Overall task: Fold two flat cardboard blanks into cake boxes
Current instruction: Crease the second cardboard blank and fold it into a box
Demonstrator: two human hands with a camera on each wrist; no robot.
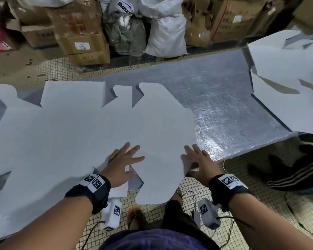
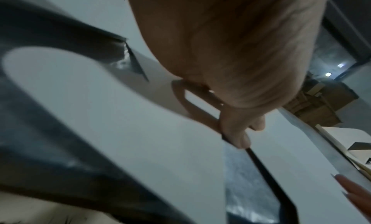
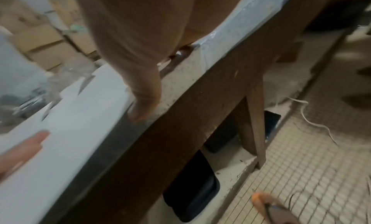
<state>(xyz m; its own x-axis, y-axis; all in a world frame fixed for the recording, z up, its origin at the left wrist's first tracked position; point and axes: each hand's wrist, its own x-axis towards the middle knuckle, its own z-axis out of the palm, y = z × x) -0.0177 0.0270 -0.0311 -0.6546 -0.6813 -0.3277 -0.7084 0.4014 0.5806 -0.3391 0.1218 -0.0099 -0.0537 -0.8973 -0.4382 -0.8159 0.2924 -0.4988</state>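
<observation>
A large flat white cardboard blank lies spread over the table, with one rounded flap overhanging the near edge. My left hand rests flat on it near the front, fingers spread; its thumb lies beside a cut slot in the blank. My right hand sits at the blank's right edge, fingers spread and straight. Its thumb touches the table edge right beside the blank. A second white blank lies at the far right of the table.
The table has a silvery grey cover and a brown wooden frame below. Cardboard boxes and white sacks stand behind it. Another person's leg in striped trousers is at the right on the tiled floor.
</observation>
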